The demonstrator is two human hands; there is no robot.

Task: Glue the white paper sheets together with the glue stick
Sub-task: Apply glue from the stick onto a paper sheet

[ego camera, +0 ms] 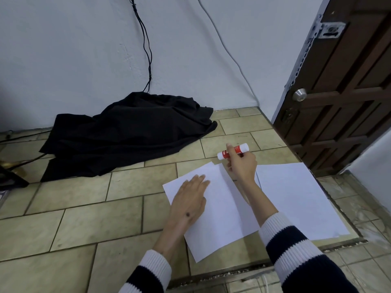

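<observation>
A floor (80,227) of beige rectangular tiles with dark grout lines runs back to a plain pale wall (69,49), where two thin black cables (146,41) and a lighter cable (222,43) hang down to the floor line. A crumpled black cloth (127,132) lies heaped on the tiles against the wall, and a dark object (9,178) shows partly at the left edge. On the right stands a dark brown panelled wooden door (347,98) with a round silver knob (299,94) and a metal latch plate (330,29), under soft, even light.
</observation>
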